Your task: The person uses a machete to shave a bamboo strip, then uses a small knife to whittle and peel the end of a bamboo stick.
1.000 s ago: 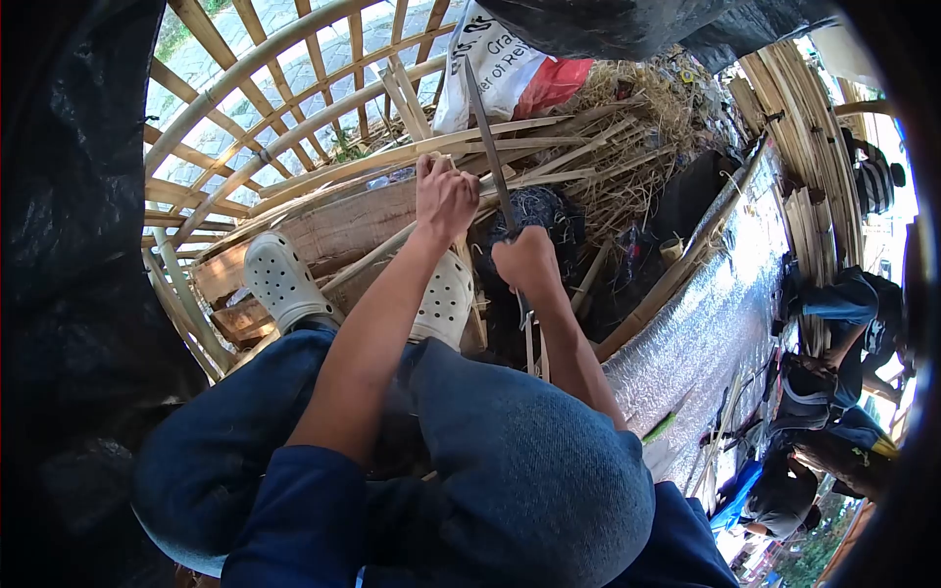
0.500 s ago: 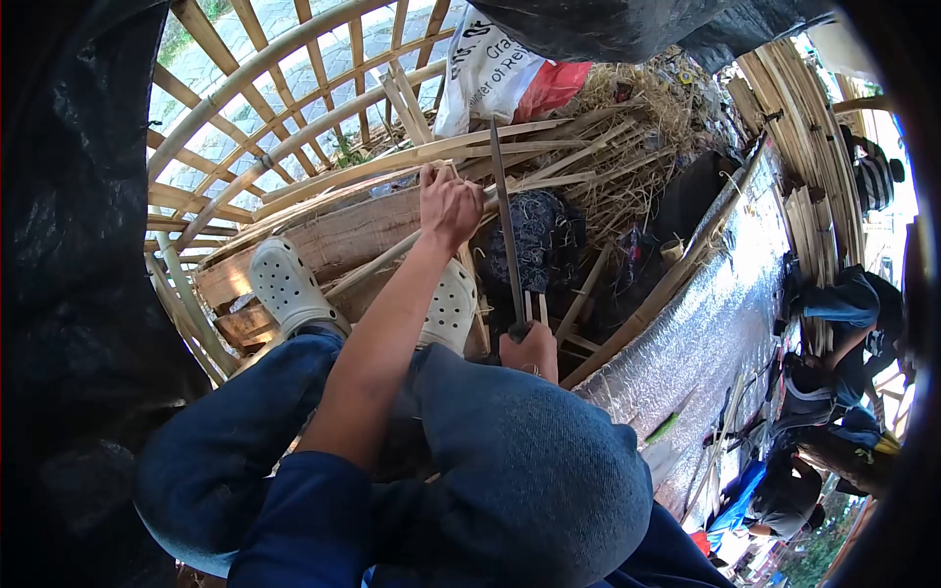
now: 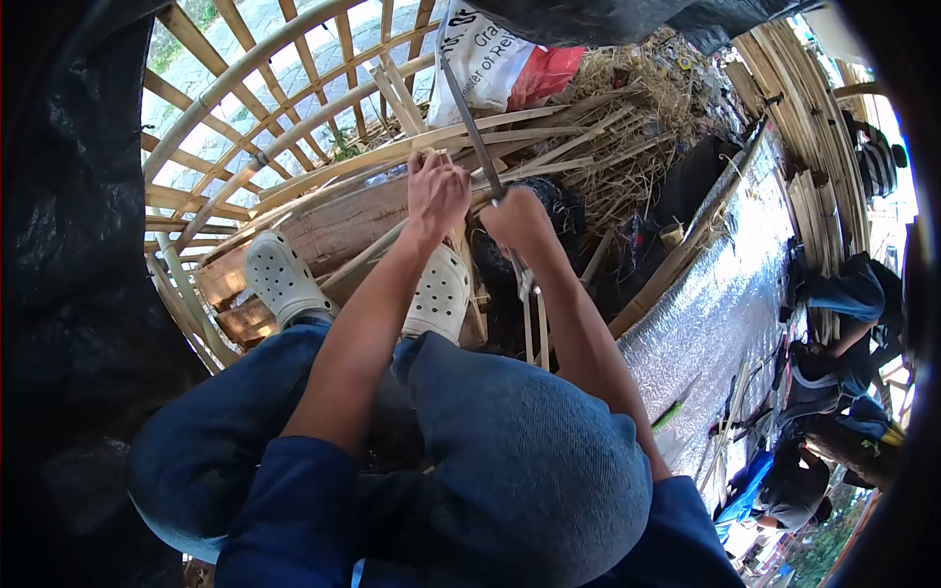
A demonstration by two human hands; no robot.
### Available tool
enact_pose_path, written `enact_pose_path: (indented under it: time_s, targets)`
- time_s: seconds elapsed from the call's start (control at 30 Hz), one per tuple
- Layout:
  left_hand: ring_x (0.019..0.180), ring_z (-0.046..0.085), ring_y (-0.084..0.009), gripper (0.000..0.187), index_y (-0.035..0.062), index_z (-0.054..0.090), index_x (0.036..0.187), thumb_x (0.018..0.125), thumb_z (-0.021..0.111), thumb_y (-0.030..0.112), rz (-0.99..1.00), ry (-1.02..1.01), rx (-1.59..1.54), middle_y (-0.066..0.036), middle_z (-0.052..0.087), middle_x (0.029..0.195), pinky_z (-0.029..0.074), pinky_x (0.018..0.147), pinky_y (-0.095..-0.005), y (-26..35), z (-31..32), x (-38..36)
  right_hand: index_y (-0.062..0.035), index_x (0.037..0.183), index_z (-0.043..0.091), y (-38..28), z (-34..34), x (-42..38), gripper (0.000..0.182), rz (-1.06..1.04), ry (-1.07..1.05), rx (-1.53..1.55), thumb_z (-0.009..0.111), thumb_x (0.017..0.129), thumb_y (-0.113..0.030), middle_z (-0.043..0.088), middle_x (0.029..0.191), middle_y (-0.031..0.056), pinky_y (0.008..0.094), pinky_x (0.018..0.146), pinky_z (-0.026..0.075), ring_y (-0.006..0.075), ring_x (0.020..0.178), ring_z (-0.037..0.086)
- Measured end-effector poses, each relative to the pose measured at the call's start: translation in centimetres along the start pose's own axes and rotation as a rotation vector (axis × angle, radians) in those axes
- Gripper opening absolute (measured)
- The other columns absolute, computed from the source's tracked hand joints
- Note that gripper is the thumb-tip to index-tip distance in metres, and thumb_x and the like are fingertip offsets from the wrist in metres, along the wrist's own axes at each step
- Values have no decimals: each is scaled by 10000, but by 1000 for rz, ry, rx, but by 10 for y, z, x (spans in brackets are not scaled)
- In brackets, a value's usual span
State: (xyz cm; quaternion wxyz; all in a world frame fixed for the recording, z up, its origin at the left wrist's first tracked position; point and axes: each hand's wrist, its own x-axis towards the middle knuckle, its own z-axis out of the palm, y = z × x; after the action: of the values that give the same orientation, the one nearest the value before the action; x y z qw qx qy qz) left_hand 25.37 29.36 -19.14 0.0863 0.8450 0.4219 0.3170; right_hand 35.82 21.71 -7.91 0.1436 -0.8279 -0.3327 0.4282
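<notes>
Right hand [image 3: 518, 223] up near the middle now — fist closed tight on the handle of a long blade [image 3: 469, 122], which slants far and left toward a white-and-red sack [image 3: 495, 64]. Just left of it, the left hand [image 3: 437, 200] is curled around the end of a pale wood strip [image 3: 448, 157], over a reddish-brown board [image 3: 338, 233]. Two thin strips [image 3: 536, 328] stand out below the right hand, on the near side. Two cream clogs [image 3: 278, 274] sit nearer and left — and beyond the hands, more split strips [image 3: 588, 147] lie heaped with straw-like shavings [image 3: 655, 90].
</notes>
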Motion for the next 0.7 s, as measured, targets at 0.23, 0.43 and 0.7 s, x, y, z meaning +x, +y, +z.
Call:
enact_pose_path:
  time_s: [0.23, 0.43, 0.7]
  targets:
    - [818, 558, -230, 354, 18, 614, 546, 833, 454, 150, -5, 8, -21, -105, 638, 642, 302, 954, -408, -2, -1, 2, 7, 672, 537, 16, -2, 20, 143, -52, -210, 518, 597, 761, -86, 454, 504, 21, 281, 366, 353, 137, 374, 438]
    - [841, 536, -245, 243, 50, 576, 766, 915, 440, 187, 53, -7, -108, -63, 554, 750, 317, 900, -434, -3, -8, -3, -36, 945, 482, 80, -12, -49, 199, -87, -14, 476, 609, 838, -147, 438, 553, 0, 247, 383, 345, 81, 426, 435]
    - [938, 541, -257, 117, 34, 578, 896, 873, 542, 143, 94, 7, -255, -87, 591, 873, 271, 1026, -482, 2, -33, -19, -27, 1248, 416, 86, -4, -119, 455, 11, -137, 309, 614, 858, -152, 603, 704, 95, 276, 585, 499, 157, 629, 644]
